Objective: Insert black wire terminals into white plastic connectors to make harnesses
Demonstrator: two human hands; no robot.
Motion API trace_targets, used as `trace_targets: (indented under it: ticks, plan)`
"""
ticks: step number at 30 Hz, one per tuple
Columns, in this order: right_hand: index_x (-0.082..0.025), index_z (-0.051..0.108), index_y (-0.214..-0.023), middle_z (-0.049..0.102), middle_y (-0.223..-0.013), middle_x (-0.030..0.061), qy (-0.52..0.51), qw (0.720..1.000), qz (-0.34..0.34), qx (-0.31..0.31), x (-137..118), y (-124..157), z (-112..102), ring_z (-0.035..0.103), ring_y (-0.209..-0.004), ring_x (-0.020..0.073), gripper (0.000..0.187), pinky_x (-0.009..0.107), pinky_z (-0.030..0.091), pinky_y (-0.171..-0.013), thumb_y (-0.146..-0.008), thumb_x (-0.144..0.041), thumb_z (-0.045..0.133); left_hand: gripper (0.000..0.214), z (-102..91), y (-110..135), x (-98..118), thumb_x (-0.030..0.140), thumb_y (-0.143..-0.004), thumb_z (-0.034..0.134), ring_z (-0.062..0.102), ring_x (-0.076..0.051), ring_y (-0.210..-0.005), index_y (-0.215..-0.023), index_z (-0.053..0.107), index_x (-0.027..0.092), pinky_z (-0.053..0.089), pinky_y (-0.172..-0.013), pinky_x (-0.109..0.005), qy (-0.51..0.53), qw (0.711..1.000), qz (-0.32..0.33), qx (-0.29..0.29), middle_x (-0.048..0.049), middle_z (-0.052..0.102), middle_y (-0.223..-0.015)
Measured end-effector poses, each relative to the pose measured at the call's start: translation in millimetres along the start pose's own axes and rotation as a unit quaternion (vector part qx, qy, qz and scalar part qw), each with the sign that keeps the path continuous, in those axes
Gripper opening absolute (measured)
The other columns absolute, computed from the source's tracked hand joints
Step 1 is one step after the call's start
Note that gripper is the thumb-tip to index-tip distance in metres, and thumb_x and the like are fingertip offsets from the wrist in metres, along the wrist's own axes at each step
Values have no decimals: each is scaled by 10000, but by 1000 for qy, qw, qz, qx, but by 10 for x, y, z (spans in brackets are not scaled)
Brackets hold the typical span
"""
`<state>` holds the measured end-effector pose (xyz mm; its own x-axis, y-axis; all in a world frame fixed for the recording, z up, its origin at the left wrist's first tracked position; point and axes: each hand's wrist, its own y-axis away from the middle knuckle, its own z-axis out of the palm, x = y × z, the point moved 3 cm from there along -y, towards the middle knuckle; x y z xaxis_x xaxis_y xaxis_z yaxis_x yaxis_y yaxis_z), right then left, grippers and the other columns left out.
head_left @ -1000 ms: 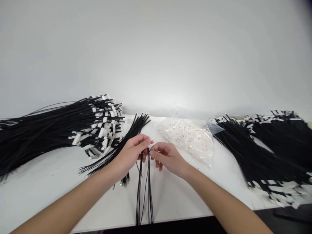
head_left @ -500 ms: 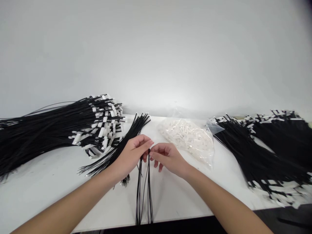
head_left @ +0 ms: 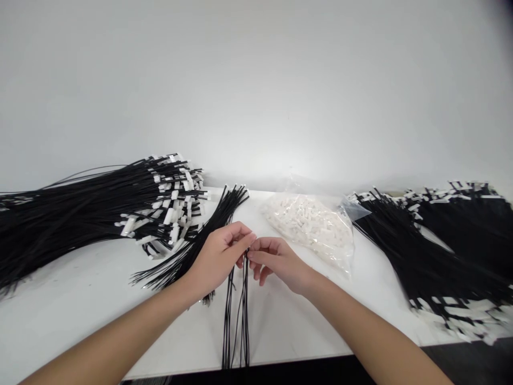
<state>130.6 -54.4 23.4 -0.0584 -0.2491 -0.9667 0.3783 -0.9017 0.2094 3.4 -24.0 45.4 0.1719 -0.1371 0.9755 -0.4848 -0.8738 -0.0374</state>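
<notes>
Black wires [head_left: 245, 310] at lower centre of frame, hanging in two thin strands from the hands to the front edge of the white table [head_left: 296, 331]. Left hand [head_left: 218, 255], centre: thumb and fingers clamped together on the wires near their upper ends. Right hand [head_left: 278, 262], just right of centre: thumb and forefinger pinched on the same ends; exact contact hidden by fingertips. Loose wire bundle [head_left: 218, 216] lies beside and partly under left hand. Clear bag of white connectors [head_left: 310, 222] right of centre; connector-tipped wire piles at far left [head_left: 80, 214] and far right [head_left: 433, 256].
</notes>
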Motion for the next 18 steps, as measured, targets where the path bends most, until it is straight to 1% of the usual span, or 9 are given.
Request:
trace_targets:
  ticks: [5, 12, 15, 18]
  plan:
    - [-165, 523, -704, 531, -653, -20, -15, 1000, -3, 7, -2, -1, -18, 523, -511, 86, 167, 233, 444, -473, -729, -312, 598, 239, 24, -24, -13, 398, -805, 481, 479, -86, -488, -746, 527, 171, 400, -473, -217, 51, 999, -15, -12, 21, 525, -621]
    - [-158, 495, -647, 507, -570, -39, -28, 999, -26, 5, -16, -14, -66, 497, -435, 77, 178, 230, 414, -463, -714, -270, 615, 252, 40, -32, -60, 414, -796, 495, 405, -64, -444, -759, 539, 169, 322, -421, -188, 94, 993, -63, -20, 31, 462, -540]
    - [-155, 491, -647, 499, -558, -40, -23, 999, -23, 11, -20, -18, -64, 495, -433, 75, 165, 224, 412, -464, -720, -254, 602, 254, 47, -35, -69, 417, -787, 512, 356, -55, -430, -753, 533, 167, 281, -407, -181, 120, 989, -85, -21, 44, 411, -500]
    - [-155, 485, -663, 491, -586, -35, -25, 1000, -1, 9, 5, -26, -34, 515, -451, 84, 182, 237, 435, -471, -753, -295, 558, 258, 52, -45, -95, 424, -775, 530, 298, -42, -423, -750, 521, 167, 225, -397, -175, 162, 980, -112, -23, 55, 365, -495]
